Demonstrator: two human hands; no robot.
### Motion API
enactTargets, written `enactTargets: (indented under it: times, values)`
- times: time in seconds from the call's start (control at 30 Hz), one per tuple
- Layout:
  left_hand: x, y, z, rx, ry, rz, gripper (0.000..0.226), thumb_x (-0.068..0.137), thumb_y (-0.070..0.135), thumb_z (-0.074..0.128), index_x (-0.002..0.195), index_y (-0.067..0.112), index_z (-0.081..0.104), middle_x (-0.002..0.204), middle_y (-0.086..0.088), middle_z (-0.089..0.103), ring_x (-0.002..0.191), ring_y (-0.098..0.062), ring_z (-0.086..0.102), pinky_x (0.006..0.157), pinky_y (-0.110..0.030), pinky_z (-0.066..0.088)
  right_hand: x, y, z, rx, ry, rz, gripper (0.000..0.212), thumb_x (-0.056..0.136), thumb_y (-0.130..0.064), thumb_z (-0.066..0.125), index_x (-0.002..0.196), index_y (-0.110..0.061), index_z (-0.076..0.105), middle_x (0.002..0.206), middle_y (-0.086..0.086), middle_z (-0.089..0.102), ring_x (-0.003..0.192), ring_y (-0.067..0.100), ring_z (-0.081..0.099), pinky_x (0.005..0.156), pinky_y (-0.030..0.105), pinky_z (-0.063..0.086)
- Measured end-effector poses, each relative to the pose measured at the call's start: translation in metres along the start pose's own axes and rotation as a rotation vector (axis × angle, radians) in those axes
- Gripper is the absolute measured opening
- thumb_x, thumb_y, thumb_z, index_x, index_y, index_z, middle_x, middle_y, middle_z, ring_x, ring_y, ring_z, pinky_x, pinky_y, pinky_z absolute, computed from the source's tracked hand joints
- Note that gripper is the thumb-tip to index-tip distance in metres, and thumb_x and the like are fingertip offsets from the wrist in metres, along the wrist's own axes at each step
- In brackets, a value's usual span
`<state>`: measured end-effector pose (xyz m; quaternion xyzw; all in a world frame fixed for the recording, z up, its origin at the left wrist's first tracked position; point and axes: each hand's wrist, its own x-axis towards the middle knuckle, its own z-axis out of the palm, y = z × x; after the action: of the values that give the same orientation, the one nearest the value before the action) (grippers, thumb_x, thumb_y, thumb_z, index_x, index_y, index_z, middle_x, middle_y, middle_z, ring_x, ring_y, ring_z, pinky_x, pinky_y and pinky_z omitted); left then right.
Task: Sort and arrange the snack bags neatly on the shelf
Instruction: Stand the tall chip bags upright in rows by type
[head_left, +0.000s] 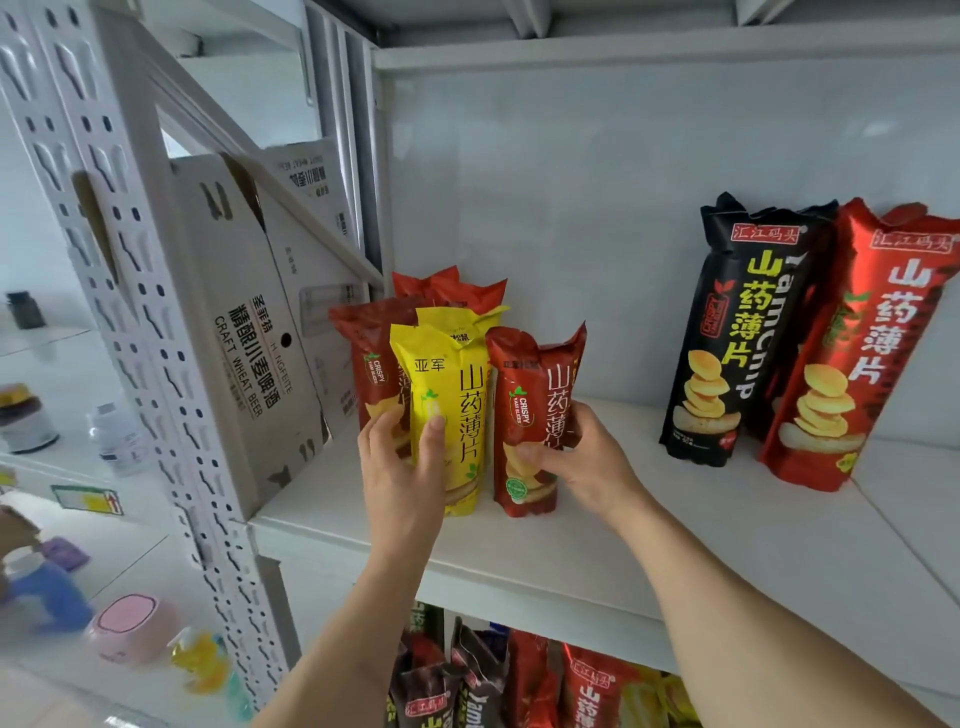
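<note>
- The left hand wraps the lower half of the front yellow bag, thumb across its face and fingers curled round its left edge; the grip looks meant to keep the bag upright and square to the shelf edge.
- The right hand pinches the front dark red bag low down, thumb on the printed face and fingers behind its right edge, likely to steady it beside the yellow one.
- The two held bags stand side by side, just beside each other, near the front of the white shelf, at its left end.
- Behind them stand another yellow bag, a dark red bag to the far left, and an orange-red bag farthest back; this looks like a cluster being packed by kind and colour.
- Well apart on the right, a black bag and a large red bag lean left against each other, untouched by either hand.
- A cardboard beer box stands tilted at the left, just beside the cluster.
- More snack bags fill the lower shelf, beneath both forearms.
</note>
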<state>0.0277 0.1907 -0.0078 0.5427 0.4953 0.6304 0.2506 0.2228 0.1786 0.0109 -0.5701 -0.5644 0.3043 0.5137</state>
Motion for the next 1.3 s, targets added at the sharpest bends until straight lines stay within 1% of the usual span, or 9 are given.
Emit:
enactTargets:
  times: [0.17, 0.4, 0.5, 0.57, 0.7, 0.77, 1.0, 1.13, 1.3]
  values:
    - [0.017, 0.005, -0.006, -0.031, 0.142, -0.037, 0.038, 0.1, 0.043, 0.052, 0.125, 0.016, 0.059, 0.122, 0.003, 0.055, 0.116, -0.017, 0.055, 0.103, -0.043, 0.046, 0.004, 0.0, 0.007, 0.025, -0.005, -0.03, 0.065, 0.068, -0.031, 0.088, 0.119, -0.034, 0.048, 0.105, -0.018, 0.065, 0.095, -0.005, 0.061, 0.079, 0.02, 0.048]
    - [0.071, -0.012, -0.012, -0.032, 0.065, -0.216, 0.066, 0.092, 0.041, 0.065, 0.149, 0.023, 0.038, 0.148, -0.001, 0.047, 0.135, -0.022, 0.046, 0.112, -0.045, 0.039, -0.001, 0.001, 0.013, 0.01, 0.029, -0.026, 0.062, 0.071, -0.035, 0.085, 0.121, -0.034, 0.048, 0.105, -0.019, 0.064, 0.093, -0.008, 0.059, 0.073, 0.013, 0.043]
    - [0.084, -0.032, -0.009, -0.021, -0.027, -0.231, 0.057, 0.08, 0.043, 0.072, 0.131, 0.035, 0.047, 0.13, 0.004, 0.062, 0.116, -0.021, 0.062, 0.1, -0.047, 0.051, -0.004, 0.001, 0.015, 0.014, 0.039, -0.018, 0.061, 0.071, -0.035, 0.085, 0.119, -0.036, 0.048, 0.106, -0.019, 0.064, 0.093, -0.009, 0.059, 0.071, 0.012, 0.042]
    - [0.09, -0.042, -0.008, -0.026, -0.076, -0.221, 0.05, 0.079, 0.034, 0.078, 0.118, 0.036, 0.046, 0.12, 0.006, 0.066, 0.105, -0.018, 0.066, 0.09, -0.037, 0.053, -0.005, 0.0, 0.017, 0.016, 0.052, -0.015, 0.062, 0.071, -0.034, 0.085, 0.121, -0.035, 0.048, 0.108, -0.019, 0.064, 0.097, -0.008, 0.059, 0.072, 0.012, 0.042]
    - [0.099, -0.051, -0.01, -0.074, -0.175, -0.236, 0.073, 0.079, 0.021, 0.083, 0.137, 0.026, 0.038, 0.117, 0.004, 0.064, 0.091, -0.01, 0.066, 0.063, -0.015, 0.05, -0.008, -0.001, 0.021, 0.024, 0.09, -0.003, 0.065, 0.072, -0.028, 0.085, 0.125, -0.031, 0.048, 0.109, -0.018, 0.063, 0.096, -0.009, 0.058, 0.069, 0.008, 0.043]
    - [0.103, -0.057, -0.012, -0.076, -0.198, -0.228, 0.083, 0.076, 0.025, 0.086, 0.143, 0.025, 0.036, 0.119, 0.003, 0.064, 0.099, -0.017, 0.065, 0.072, -0.02, 0.05, -0.01, -0.001, 0.021, 0.017, 0.106, 0.003, 0.065, 0.072, -0.029, 0.085, 0.125, -0.031, 0.048, 0.109, -0.018, 0.063, 0.096, -0.008, 0.058, 0.07, 0.009, 0.042]
    - [0.079, -0.061, -0.04, -0.132, -0.224, -0.191, 0.067, 0.081, 0.022, 0.082, 0.139, 0.02, 0.047, 0.113, 0.003, 0.069, 0.088, -0.002, 0.064, 0.052, -0.005, 0.046, -0.015, 0.0, 0.016, -0.005, 0.193, 0.019, 0.07, 0.072, -0.031, 0.085, 0.129, -0.032, 0.043, 0.108, -0.019, 0.062, 0.097, -0.005, 0.058, 0.076, 0.017, 0.044]
    - [0.053, -0.051, -0.065, -0.234, -0.221, -0.187, 0.051, 0.08, 0.021, 0.082, 0.124, 0.019, 0.056, 0.106, 0.004, 0.071, 0.091, -0.01, 0.069, 0.063, -0.018, 0.052, -0.016, 0.002, 0.003, -0.045, 0.253, 0.035, 0.073, 0.072, -0.032, 0.085, 0.13, -0.024, 0.04, 0.107, -0.016, 0.059, 0.093, -0.005, 0.057, 0.074, 0.017, 0.043]
    - [0.004, -0.03, -0.096, -0.327, -0.238, -0.198, 0.053, 0.07, 0.028, 0.087, 0.115, 0.024, 0.06, 0.095, 0.003, 0.075, 0.08, -0.016, 0.073, 0.064, -0.032, 0.055, -0.017, 0.01, -0.017, -0.028, 0.256, 0.06, 0.076, 0.073, -0.037, 0.083, 0.135, -0.022, 0.041, 0.121, -0.008, 0.06, 0.111, 0.014, 0.06, 0.094, 0.036, 0.048]
